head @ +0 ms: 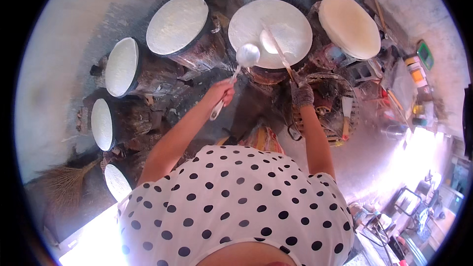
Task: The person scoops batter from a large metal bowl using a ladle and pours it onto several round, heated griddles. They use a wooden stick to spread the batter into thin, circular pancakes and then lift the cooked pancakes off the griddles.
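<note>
My bare left hand [221,92] grips the handle of a metal ladle [247,55], whose bowl hangs over the front left edge of a round griddle [247,18]. My right hand [302,92], in a grey knitted glove, holds a long flat scraper [275,42] that reaches across this griddle. A thin pale layer covers the griddle's surface. Near its middle lies a thicker white pool of batter [268,42], partly hidden behind the scraper. To the right rests a round stack of thin pale flatbreads [349,26].
More round griddles with white layers, such as one griddle [177,26] and another [122,67], curve along the left on sooty stands. A slatted round basket [354,107] carries a wide scraper [346,114] at right. A straw broom [68,184] leans at lower left; a concrete block [364,72] stands at right.
</note>
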{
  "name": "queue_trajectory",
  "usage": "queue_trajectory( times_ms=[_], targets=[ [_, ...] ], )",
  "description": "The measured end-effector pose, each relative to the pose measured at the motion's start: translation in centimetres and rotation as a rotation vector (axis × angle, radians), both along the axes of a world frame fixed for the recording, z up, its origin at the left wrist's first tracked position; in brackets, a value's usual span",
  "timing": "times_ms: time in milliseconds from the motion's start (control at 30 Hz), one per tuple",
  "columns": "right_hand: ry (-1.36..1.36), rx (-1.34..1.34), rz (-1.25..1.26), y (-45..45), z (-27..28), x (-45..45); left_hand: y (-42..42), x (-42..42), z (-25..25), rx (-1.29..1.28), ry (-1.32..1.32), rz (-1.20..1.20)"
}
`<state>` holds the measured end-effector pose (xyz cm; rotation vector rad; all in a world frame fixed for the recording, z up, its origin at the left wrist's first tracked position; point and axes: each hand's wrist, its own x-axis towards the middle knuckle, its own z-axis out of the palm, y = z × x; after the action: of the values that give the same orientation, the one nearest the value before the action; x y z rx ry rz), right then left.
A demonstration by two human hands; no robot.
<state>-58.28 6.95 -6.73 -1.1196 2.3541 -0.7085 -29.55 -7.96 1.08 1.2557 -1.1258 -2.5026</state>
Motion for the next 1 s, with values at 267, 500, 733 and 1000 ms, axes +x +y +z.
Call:
queue_trajectory(
  times_ms=[267,500,733,1000],
  targets=[
    [-0.057,-0.126,-0.252,-1.0,-4.7,5.9,-0.3,-9.8,-0.9,-0.241,-0.093,0.137],
    [-0.401,-0.534,-0.041,-1.8,-1.2,3.6,0.0,-5.4,0.8,0.303,0.447,0.332],
    [-0.153,-0.131,0.135,-3.3,-2.5,1.2,3.0,-2.7,5.7,0.163,0.334,0.397],
    [0.111,-0.018,-0.168,6.2,-1.8,6.0,7.0,7.2,3.8,0.404,0.315,0.539]
  ],
)
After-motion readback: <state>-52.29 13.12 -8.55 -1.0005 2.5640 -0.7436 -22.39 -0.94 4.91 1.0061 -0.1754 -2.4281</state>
